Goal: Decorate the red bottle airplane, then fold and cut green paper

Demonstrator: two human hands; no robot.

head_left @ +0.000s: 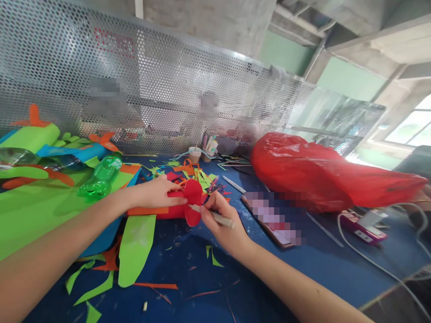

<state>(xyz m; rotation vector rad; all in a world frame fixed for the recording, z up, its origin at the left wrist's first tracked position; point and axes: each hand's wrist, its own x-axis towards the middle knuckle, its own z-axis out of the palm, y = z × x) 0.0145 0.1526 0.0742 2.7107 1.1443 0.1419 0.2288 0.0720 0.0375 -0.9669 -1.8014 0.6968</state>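
My left hand (156, 194) is on a craft-paper model airplane (173, 211), its fingers bent over the red body and steadying it. An orange band and a bright green wing (137, 251) belong to the same model. At the nose sits a red rounded paper propeller (193, 190). My right hand (226, 226) pinches a pale pen-like stick (223, 220), whose tip touches or nearly touches the propeller's middle. Whether the stick is a pen or something else is unclear.
Green paper sheets (37, 211), a green plastic bottle (103, 175) and other paper planes lie left. Paper scraps (182, 168) litter the blue table. Rightward are a phone (269, 220), a red plastic bag (303, 170) and a power strip (362, 229) with cable. A perforated metal screen (188, 85) stands behind.
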